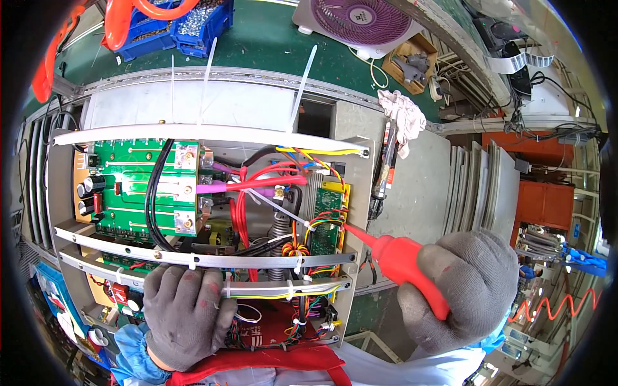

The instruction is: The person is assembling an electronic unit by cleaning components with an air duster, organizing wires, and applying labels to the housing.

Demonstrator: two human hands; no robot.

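My right hand (460, 289), in a grey glove, is wrapped around a red bottle (412, 267) with a long tapered nozzle. Its thin tip points left at the wires beside a narrow green circuit board (327, 219) in an open metal chassis (359, 193). A white cable tie (277, 204) with a long tail runs to the wire bundle near that tip. My left hand (187, 315), also gloved, has its fingers bent over the nearest metal rail (257, 288); their tips are partly hidden. A larger green circuit board (138, 186) lies at the chassis's left.
Upright cable-tie tails (304, 87) stand along the far rail (212, 135). Beyond are blue parts bins (199, 32), a purple fan (360, 19) and a cardboard box (412, 64). A crumpled cloth (402, 119) lies right of the chassis. Orange coiled hose (547, 309) hangs at the right.
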